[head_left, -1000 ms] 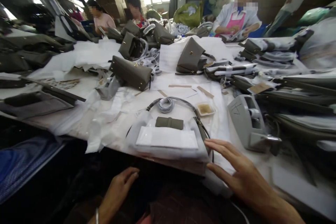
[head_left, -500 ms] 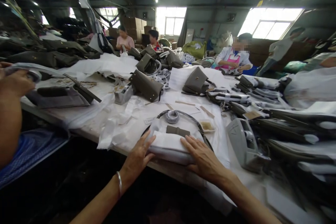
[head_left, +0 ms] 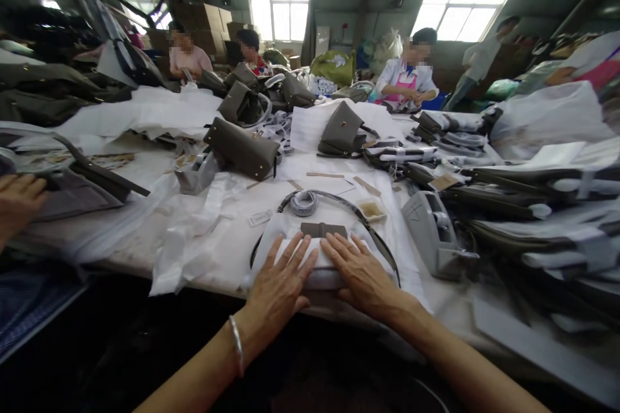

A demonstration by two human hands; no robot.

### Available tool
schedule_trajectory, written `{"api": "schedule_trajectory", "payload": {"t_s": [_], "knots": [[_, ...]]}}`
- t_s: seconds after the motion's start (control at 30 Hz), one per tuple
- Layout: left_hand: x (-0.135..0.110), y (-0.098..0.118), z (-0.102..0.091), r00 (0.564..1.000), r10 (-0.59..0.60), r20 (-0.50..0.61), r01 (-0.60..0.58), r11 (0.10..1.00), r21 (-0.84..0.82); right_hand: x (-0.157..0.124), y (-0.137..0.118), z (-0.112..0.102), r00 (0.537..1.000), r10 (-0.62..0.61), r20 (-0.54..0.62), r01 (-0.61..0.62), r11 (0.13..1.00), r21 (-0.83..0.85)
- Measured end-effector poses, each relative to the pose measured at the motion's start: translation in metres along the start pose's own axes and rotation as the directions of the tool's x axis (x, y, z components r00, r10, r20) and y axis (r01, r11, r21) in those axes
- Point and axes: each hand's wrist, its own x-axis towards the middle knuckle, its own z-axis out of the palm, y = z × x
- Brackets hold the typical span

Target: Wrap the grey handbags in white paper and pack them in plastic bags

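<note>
My left hand and my right hand lie flat, fingers stretched out, side by side on a white wrapped flat bag at the table's near edge. A grey-green flap of the bag shows just beyond my fingertips. A dark strap curves around the bag, with a wrapped coil at its far end. A silver bangle sits on my left wrist.
A grey tape dispenser stands right of the bag, another to the far left. Grey handbags and white paper cover the table. Stacked wrapped bags fill the right. Another person's hand rests at left; several people work at the far end.
Both my hands slid from the bag's near edge onto its top, closer together. The view shifted slightly, and the other person's hand at left dropped lower.
</note>
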Motion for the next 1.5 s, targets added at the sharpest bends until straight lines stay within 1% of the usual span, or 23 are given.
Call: {"api": "schedule_trajectory", "payload": {"t_s": [0.13,0.23,0.4,0.53,0.57,0.63,0.67,0.73,0.8,0.83,0.87,0.9,0.97,1.0,1.03,1.07,1.1,1.17,1.27,1.33,1.37,1.43,1.5], "knots": [[0.009,-0.005,0.028,0.992,0.044,0.121,-0.037,0.998,-0.059,0.001,-0.007,0.009,0.999,0.019,0.029,-0.019,1.0,-0.023],[0.006,-0.007,0.036,0.99,0.031,0.138,-0.022,0.997,-0.069,0.0,-0.009,0.013,1.0,0.021,0.015,-0.02,0.998,-0.06],[0.004,-0.005,0.022,0.987,0.038,0.159,-0.016,0.991,-0.134,-0.002,-0.009,0.017,1.0,0.002,-0.006,-0.003,0.997,-0.075],[0.021,-0.023,0.003,0.986,0.055,0.158,-0.017,0.972,-0.233,-0.001,-0.005,0.019,0.999,-0.005,-0.04,0.003,0.998,-0.067],[0.028,-0.032,0.0,0.99,0.008,0.141,0.027,0.969,-0.245,-0.001,-0.006,0.017,0.999,-0.005,-0.049,0.003,0.999,-0.052],[0.044,-0.055,-0.001,0.977,-0.18,0.111,0.203,0.945,-0.255,-0.004,-0.009,0.007,0.996,-0.012,-0.087,0.014,1.0,0.012],[0.052,-0.068,0.001,0.946,-0.3,0.122,0.323,0.903,-0.282,-0.008,-0.011,0.0,0.993,-0.013,-0.118,0.021,0.997,0.07],[0.067,-0.093,0.01,0.843,-0.49,0.223,0.538,0.756,-0.373,-0.023,-0.019,-0.012,0.983,0.016,-0.184,0.031,0.967,0.251],[0.08,-0.115,0.022,0.755,-0.556,0.348,0.654,0.603,-0.457,-0.043,-0.027,-0.018,0.982,0.124,-0.143,-0.031,0.848,0.528],[0.086,-0.123,0.028,0.732,-0.56,0.387,0.678,0.551,-0.485,-0.054,-0.031,-0.016,0.979,0.197,-0.042,-0.116,0.719,0.685],[0.091,-0.13,0.033,0.72,-0.561,0.409,0.69,0.518,-0.505,-0.064,-0.033,-0.012,0.959,0.263,0.103,-0.232,0.529,0.816],[0.095,-0.135,0.037,0.712,-0.56,0.423,0.697,0.493,-0.521,-0.072,-0.035,-0.005,0.914,0.306,0.265,-0.354,0.286,0.89],[0.102,-0.139,0.041,0.69,-0.554,0.466,0.716,0.426,-0.554,-0.083,-0.037,0.011,0.784,0.314,0.535,-0.485,-0.228,0.844],[0.105,-0.138,0.041,0.683,-0.542,0.49,0.721,0.394,-0.57,-0.085,-0.038,0.019,0.733,0.301,0.61,-0.463,-0.436,0.772],[0.106,-0.136,0.039,0.681,-0.524,0.512,0.723,0.369,-0.584,-0.085,-0.039,0.025,0.704,0.286,0.65,-0.406,-0.589,0.699],[0.107,-0.132,0.036,0.686,-0.499,0.53,0.719,0.356,-0.597,-0.083,-0.04,0.029,0.693,0.271,0.668,-0.342,-0.693,0.635],[0.107,-0.128,0.032,0.697,-0.478,0.535,0.709,0.348,-0.613,-0.079,-0.042,0.03,0.694,0.259,0.672,-0.283,-0.76,0.585],[0.105,-0.119,0.024,0.728,-0.441,0.525,0.676,0.334,-0.657,-0.069,-0.045,0.029,0.731,0.247,0.636,-0.19,-0.822,0.536],[0.097,-0.111,0.014,0.73,-0.448,0.516,0.64,0.184,-0.746,-0.054,-0.048,0.03,0.78,0.265,0.567,-0.095,-0.845,0.526],[0.089,-0.106,0.01,0.727,-0.416,0.546,0.628,0.082,-0.774,-0.047,-0.049,0.037,0.785,0.288,0.549,-0.048,-0.854,0.517],[0.085,-0.103,0.009,0.724,-0.437,0.534,0.616,0.063,-0.785,-0.043,-0.049,0.043,0.78,0.3,0.549,-0.03,-0.859,0.512],[0.075,-0.096,0.004,0.716,-0.523,0.463,0.587,0.092,-0.804,-0.037,-0.051,0.055,0.781,0.323,0.535,0.006,-0.86,0.511],[0.066,-0.09,-0.003,0.703,-0.628,0.333,0.554,0.19,-0.811,-0.03,-0.052,0.064,0.788,0.359,0.501,0.051,-0.849,0.526]]}}
